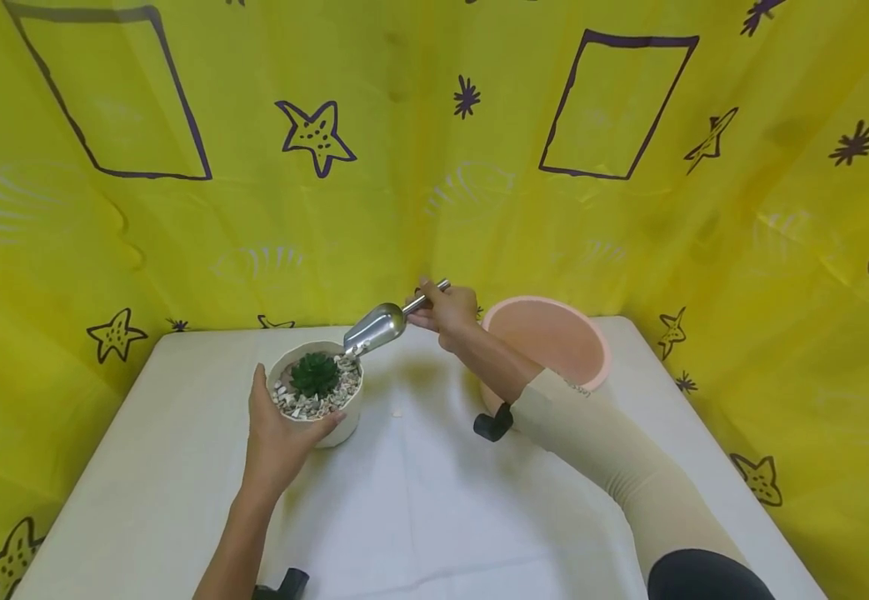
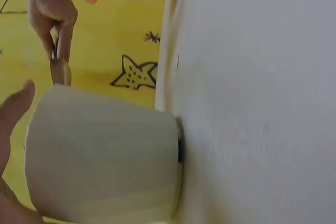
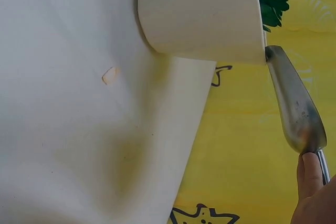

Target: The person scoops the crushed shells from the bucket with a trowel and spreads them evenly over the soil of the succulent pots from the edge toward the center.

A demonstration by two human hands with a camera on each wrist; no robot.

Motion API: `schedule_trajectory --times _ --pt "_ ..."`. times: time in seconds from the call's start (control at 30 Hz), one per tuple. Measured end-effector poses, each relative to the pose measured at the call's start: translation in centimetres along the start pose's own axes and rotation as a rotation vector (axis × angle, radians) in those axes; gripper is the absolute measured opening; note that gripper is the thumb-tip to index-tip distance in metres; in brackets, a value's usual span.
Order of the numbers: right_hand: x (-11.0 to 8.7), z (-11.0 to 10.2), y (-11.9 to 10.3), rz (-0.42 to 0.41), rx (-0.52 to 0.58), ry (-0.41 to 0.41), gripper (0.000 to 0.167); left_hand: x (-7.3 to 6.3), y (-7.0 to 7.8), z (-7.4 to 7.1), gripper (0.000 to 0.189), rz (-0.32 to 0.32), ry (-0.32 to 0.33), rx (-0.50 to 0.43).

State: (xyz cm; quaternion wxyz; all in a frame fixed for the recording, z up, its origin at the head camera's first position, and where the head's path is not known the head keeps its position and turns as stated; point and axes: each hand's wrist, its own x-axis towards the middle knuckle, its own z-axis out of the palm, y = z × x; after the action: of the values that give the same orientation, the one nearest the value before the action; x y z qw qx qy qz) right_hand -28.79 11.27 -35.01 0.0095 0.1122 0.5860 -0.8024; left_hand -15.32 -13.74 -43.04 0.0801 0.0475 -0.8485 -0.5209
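A white plant pot (image 1: 344,428) stands on the left half of the table, holding a green succulent (image 1: 315,374) ringed by pale pebbles (image 1: 319,405). My left hand (image 1: 278,435) holds the pot from its near left side, thumb along the front rim and fingers at the left. In my right hand (image 1: 449,312) I grip the thin handle of a shiny metal scoop (image 1: 376,327). The scoop tilts down to the left, its lip at the pot's right rim, with a few pebbles at the lip. The right wrist view shows the scoop's rounded underside (image 3: 296,103) beside the rim.
A pink tub (image 1: 546,333) stands at the back right, partly behind my right forearm. One small pale chip (image 1: 397,413) lies on the white-covered table (image 1: 434,517) right of the pot. A yellow patterned curtain (image 1: 404,208) hangs behind the table.
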Motion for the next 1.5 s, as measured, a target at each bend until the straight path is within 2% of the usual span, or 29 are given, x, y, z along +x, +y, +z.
schedule_trajectory --times 0.2,0.37,0.6,0.9,1.0,1.07,1.3,1.5 --pt "-0.1 0.1 0.0 -0.007 0.006 0.007 0.034 -0.7 0.8 0.9 0.14 -0.001 0.097 0.042" --pt "-0.1 0.1 0.1 -0.007 -0.011 0.007 0.036 -0.7 0.9 1.0 0.135 0.013 0.103 0.062" --pt "0.0 -0.2 0.1 -0.008 -0.01 0.014 0.038 0.1 0.5 0.2 0.13 0.038 0.045 0.051" --pt "0.0 0.0 0.1 -0.015 -0.016 0.005 0.042 0.8 0.1 -1.6 0.131 0.015 -0.116 0.051" --pt "-0.1 0.0 0.1 -0.011 -0.022 -0.002 0.045 0.6 0.5 -1.6 0.13 0.004 -0.136 0.036" --pt "-0.1 0.0 0.1 -0.012 -0.023 -0.004 0.046 0.3 0.9 -1.3 0.131 -0.01 -0.115 0.036" --pt "-0.1 0.3 -0.1 -0.035 -0.015 0.015 0.041 -0.3 1.5 0.3 0.139 -0.019 0.018 0.091" --pt "-0.2 0.7 0.0 -0.069 -0.041 0.017 0.035 -0.4 1.2 0.3 0.135 -0.017 0.028 0.114"
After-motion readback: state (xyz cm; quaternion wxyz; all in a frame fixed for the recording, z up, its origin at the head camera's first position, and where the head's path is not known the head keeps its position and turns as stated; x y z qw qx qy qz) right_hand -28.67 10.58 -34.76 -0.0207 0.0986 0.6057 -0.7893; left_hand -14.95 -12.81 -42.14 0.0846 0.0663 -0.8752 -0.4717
